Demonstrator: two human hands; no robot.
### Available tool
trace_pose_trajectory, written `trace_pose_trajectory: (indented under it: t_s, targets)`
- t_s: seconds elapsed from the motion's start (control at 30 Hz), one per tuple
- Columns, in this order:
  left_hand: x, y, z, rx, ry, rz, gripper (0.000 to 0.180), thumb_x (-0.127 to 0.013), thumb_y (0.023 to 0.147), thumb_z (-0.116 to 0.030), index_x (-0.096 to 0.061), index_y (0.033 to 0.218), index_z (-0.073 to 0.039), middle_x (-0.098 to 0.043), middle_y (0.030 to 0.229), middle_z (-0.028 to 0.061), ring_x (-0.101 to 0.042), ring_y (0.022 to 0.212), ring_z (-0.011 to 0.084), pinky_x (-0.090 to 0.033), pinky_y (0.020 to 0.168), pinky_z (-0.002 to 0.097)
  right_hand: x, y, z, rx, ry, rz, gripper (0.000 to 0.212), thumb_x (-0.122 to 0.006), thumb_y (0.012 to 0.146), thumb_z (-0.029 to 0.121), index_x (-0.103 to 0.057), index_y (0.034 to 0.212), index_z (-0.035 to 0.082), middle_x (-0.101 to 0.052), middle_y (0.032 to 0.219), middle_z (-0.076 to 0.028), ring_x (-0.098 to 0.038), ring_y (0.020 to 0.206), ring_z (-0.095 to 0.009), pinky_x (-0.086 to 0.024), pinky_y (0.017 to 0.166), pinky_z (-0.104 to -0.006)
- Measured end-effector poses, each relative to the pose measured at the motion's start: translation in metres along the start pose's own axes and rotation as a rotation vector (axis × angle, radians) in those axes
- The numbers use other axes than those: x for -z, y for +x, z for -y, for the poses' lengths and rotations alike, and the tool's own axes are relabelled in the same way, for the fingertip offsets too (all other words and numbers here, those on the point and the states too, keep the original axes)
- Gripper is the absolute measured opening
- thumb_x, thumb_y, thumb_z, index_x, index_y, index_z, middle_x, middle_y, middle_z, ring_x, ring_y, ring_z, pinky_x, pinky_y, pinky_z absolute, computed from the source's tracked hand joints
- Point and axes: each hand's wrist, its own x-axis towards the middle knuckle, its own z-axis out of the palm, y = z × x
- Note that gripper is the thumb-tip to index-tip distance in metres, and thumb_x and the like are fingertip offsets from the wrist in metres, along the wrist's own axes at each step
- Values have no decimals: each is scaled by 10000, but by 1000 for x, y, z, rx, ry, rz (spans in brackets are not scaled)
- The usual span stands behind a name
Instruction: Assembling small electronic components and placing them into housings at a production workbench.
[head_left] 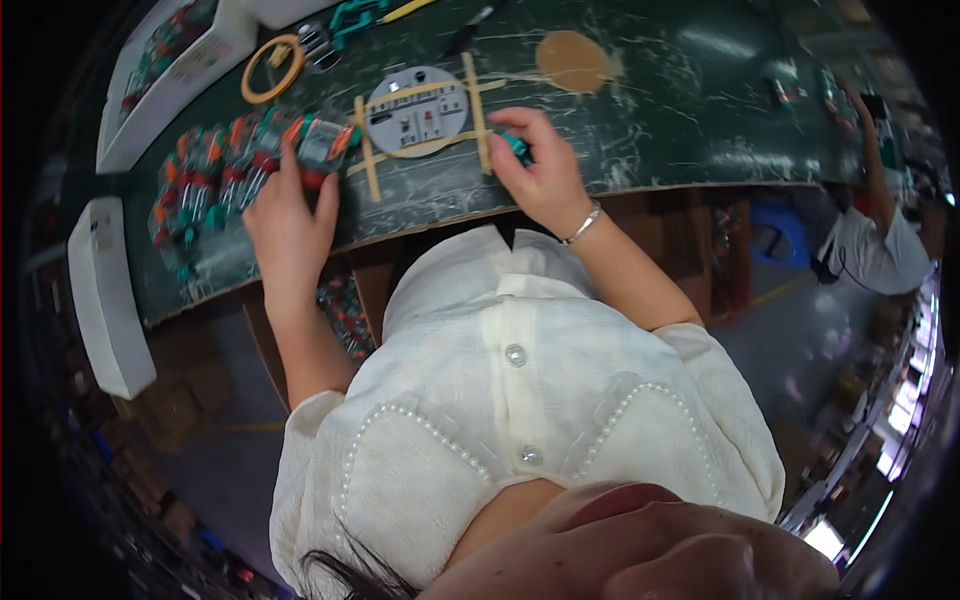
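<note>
My left hand rests at the right end of a cluster of small clear-bodied parts with orange, red and teal pieces. Its index finger stretches onto the cluster and the thumb stands apart; I see nothing gripped in it. Beside its fingertips lies another clear part with a teal tip. My right hand is closed around a small teal piece, mostly covered by the fingers. Between the hands, a round grey disc with small black and red fittings lies on the table, framed by strips of tan tape.
The dark green table has a scuffed top. A white bin of similar parts stands at the far left, with a white tray at the left edge. A tape roll and round tan patch lie farther back. Another person is at right.
</note>
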Motion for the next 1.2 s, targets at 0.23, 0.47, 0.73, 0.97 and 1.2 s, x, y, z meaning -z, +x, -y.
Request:
trace_pose_trajectory:
  t_s: [0.23, 0.47, 0.73, 0.97, 1.2]
  targets:
    - [-22, -9, -58, -303, -78, -602, 542, -722, 824, -166, -565, 1333, -61, -565, 1223, 142, -537, 1074, 323, -408, 939, 416, 16, 6, -13, 130, 64, -24, 204, -564, 952, 59, -623, 1147, 39, -646, 870, -47, -558, 698, -106, -472, 641, -220]
    - [-62, -8, -77, -449, -225, -485, 465, -731, 793, -133, -619, 1240, -77, -560, 1249, 116, -507, 1182, 335, -382, 1009, 444, 173, 61, -61, 119, -474, -572, 304, -682, 861, 175, -643, 1146, 73, -681, 913, -56, -617, 777, -194, -506, 744, -316]
    - [-59, -7, -84, -458, -180, -507, 410, -723, 786, -126, -638, 1185, -81, -578, 1229, 101, -509, 1184, 333, -378, 1017, 455, 360, 122, -147, -418, -1191, -682, 701, -600, 841, 588, -526, 1393, 162, -629, 1164, -177, -629, 1033, -330, -504, 869, -395]
    - [-62, -8, -88, -442, -132, -473, 383, -714, 789, -130, -643, 1163, -84, -588, 1219, 95, -516, 1178, 323, -381, 1011, 451, 387, 146, -174, -811, -1160, -675, 767, -484, 854, 694, -442, 1493, 272, -575, 1271, -219, -585, 1174, -362, -462, 965, -446]
    - [-60, -8, -87, -457, -133, -485, 381, -711, 786, -129, -643, 1158, -85, -587, 1220, 97, -523, 1168, 322, -386, 1005, 446, 390, 122, -189, -448, -1034, -686, 690, -522, 923, 555, -427, 1500, 190, -638, 1120, -179, -640, 1005, -280, -496, 863, -373]
